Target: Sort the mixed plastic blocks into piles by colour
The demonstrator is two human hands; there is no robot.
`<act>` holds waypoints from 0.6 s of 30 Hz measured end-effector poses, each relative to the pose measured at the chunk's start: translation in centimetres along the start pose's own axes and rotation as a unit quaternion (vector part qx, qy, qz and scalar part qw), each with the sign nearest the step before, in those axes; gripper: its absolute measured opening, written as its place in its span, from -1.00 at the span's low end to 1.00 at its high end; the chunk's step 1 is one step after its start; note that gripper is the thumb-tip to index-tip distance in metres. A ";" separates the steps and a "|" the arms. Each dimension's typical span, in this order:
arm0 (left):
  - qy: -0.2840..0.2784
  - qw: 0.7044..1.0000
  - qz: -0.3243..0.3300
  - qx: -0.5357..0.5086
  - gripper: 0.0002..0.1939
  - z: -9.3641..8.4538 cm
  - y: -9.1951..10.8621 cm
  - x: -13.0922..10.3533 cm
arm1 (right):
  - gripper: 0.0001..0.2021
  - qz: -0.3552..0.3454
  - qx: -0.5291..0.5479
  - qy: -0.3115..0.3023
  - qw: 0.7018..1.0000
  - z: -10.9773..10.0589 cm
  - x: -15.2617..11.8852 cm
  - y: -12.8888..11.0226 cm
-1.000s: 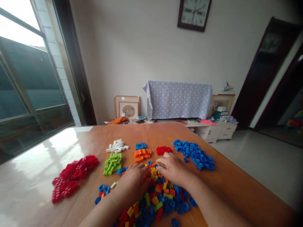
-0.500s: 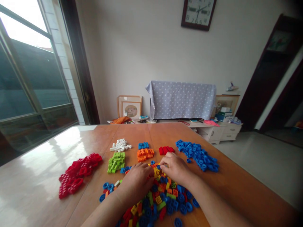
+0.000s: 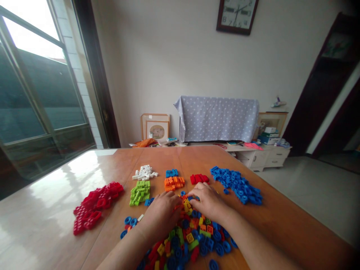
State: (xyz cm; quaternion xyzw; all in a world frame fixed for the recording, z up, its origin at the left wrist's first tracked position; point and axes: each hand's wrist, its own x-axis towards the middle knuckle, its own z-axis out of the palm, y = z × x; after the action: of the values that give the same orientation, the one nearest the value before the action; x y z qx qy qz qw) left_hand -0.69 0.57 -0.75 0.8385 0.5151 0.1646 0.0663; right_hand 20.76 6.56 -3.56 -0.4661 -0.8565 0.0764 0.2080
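Observation:
A mixed pile of toy building bricks [image 3: 194,245] and blue wheel-like rings lies on the wooden table [image 3: 98,247] in front of me. Over its left side, my left hand [image 3: 165,210] is closed with the fingers curled down; whatever the fingertips grip is hidden. My right hand [image 3: 206,198] reaches the far edge of the pile, thumb and fingers bent together around a small spot of blue. I cannot make out what it holds. Yellow bricks [image 3: 187,205] lie between the two hands.
Sorted groups stand beyond the pile: green bricks [image 3: 140,193], white bricks [image 3: 145,172], small blue bricks [image 3: 171,173], orange bricks [image 3: 174,183] and red bricks [image 3: 199,179]. Larger heaps flank them: dark red pieces [image 3: 97,206] on the left, blue pieces [image 3: 237,185] on the right.
The whole view has shifted slightly, so things sit a little further right. My right hand's fingertips have closed in a bit towards the middle; my left hand stays nearly in place.

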 end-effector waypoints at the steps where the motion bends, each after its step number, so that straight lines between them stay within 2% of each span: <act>1: -0.002 1.000 0.000 0.000 -0.84 0.0 0.0 0.0 | -0.81 0.001 -0.001 -0.001 1.000 0.0 0.1 0.0; 8: -0.011 1.000 -0.002 -0.015 -0.87 0.2 0.0 0.1 | -0.88 -0.015 0.001 0.015 1.000 -0.1 0.2 -0.3; 11: -0.011 1.000 -0.002 -0.017 -0.86 0.3 -0.1 0.1 | -0.87 -0.009 0.014 0.034 0.999 -0.8 0.3 0.3; 15: -0.018 1.000 -0.005 -0.018 -0.87 0.1 -0.1 0.1 | -0.85 0.081 0.013 0.079 0.993 -2.8 -0.1 3.9; 18: -0.022 1.000 -0.004 -0.017 -0.85 0.1 -0.2 0.1 | -0.85 0.181 -0.005 0.070 0.981 -4.1 -0.8 7.7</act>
State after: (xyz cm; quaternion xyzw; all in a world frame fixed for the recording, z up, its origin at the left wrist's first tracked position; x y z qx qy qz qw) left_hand -0.78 0.70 -0.85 0.8389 0.5137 0.1545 0.0924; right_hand 28.79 9.87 -2.55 -0.6184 -0.7420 0.0753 0.2476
